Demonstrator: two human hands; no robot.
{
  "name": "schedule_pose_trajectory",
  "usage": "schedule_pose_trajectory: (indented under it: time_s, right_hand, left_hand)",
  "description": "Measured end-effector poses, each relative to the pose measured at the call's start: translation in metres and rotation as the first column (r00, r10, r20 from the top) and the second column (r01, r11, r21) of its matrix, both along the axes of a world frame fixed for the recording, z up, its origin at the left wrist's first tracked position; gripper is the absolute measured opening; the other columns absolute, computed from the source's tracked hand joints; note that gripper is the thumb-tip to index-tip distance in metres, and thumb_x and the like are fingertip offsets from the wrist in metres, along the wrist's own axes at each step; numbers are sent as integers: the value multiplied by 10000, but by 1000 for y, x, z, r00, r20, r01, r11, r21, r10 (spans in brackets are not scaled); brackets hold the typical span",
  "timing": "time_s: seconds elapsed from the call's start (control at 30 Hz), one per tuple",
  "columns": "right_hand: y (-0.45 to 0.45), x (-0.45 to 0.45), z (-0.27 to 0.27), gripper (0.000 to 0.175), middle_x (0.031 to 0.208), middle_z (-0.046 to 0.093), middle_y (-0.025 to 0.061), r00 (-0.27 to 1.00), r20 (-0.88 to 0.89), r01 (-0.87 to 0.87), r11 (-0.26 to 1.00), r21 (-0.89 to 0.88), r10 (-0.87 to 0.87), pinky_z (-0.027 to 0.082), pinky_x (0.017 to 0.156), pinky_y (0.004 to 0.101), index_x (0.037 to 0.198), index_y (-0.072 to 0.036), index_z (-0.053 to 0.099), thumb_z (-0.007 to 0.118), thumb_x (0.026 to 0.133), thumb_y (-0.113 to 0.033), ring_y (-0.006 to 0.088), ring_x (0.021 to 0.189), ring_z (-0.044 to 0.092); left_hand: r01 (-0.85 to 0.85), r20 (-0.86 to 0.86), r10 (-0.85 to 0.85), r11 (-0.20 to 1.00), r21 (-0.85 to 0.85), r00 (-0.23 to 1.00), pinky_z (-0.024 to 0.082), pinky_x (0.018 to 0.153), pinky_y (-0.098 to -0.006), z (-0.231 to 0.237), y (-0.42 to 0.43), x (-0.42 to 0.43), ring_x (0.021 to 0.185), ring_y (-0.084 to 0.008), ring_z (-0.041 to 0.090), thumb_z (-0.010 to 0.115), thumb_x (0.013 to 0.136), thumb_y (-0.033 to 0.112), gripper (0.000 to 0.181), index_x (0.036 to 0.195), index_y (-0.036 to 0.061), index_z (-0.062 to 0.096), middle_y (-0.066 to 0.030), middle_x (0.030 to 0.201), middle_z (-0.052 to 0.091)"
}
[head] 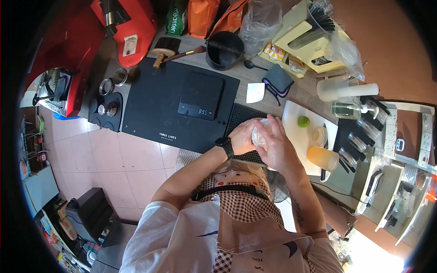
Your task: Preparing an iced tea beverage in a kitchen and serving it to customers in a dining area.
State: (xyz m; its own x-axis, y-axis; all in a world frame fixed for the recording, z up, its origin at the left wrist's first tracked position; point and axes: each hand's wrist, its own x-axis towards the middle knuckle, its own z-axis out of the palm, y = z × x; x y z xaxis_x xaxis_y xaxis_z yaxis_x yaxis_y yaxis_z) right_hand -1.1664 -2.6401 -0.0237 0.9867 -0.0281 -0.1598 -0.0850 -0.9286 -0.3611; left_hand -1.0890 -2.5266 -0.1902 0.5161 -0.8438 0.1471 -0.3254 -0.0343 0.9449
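Note:
My left hand, with a black watch at the wrist, is closed around the side of a clear container above the black ribbed mat. From the right, my right hand grips the same container, fingers over its top. What it contains is hidden. A white cutting board lies to the right, bearing a green lime, a clear round lid or cup and a cup of orange liquid. To the left, a black digital scale with a lit display rests on a black mat.
A red coffee machine and metal tampers stand at the left. Behind are a brush, a black bin, a black spoon, a folded cloth and a white paper. A pump bottle stands at the right.

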Motion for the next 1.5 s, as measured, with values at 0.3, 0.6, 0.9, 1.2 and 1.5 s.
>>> schedule_pose_trajectory:
  time_s: [0.3, 0.6, 0.9, 1.2, 1.5]
  right_hand:
    - [-6, 1, 6, 849, 1514, 398, 320, 998, -5, 66, 993, 97, -65, 398, 1154, 505, 1499, -96, 471, 840, 736, -146, 510, 1387, 422]
    - [-42, -78, -20, 766, 1477, 473, 256, 904, 151, 353, 896, 270, -401, 411, 1136, 445, 1474, -13, 435, 811, 824, -163, 416, 1358, 486]
    - [-41, -130, -41, 590, 1385, 533, 246, 824, 131, 441, 769, 462, -551, 455, 1082, 437, 1378, 6, 532, 773, 871, -174, 410, 1286, 547]
    - [-84, -131, -39, 181, 790, 695, 140, 757, 1, 482, 561, 673, -653, 544, 622, 338, 1095, -32, 732, 661, 988, -159, 240, 734, 704]
    - [-200, 103, 137, 287, 892, 667, 123, 626, 701, 343, 928, 146, -342, 540, 794, 454, 1152, -66, 672, 710, 900, -199, 321, 857, 661]
  left_hand:
    - [-41, -79, 38, 999, -25, 996, 445, 1106, -462, 11, 7, -1, 1294, -399, 550, 846, 762, 306, 865, 1464, 14, 433, -233, 1398, 563]
    - [-39, 64, 42, 998, -56, 997, 340, 1195, -480, 59, 25, 11, 1470, -416, 362, 975, 598, 391, 1236, 1544, -30, 300, -271, 1583, 349]
    - [95, 418, -122, 992, 87, 900, 348, 1181, -492, 88, 2, 7, 1424, -442, 412, 970, 594, 361, 1189, 1529, -8, 336, -273, 1544, 400]
    - [-159, -99, 168, 983, 92, 981, 434, 1123, -417, 24, 7, -30, 1323, -344, 548, 959, 653, 271, 1005, 1459, -13, 429, -201, 1416, 560]
    - [-295, -40, 295, 955, -3, 955, 516, 976, -429, 68, 26, -34, 1125, -339, 637, 943, 661, 228, 703, 1256, 40, 620, -165, 1212, 645]
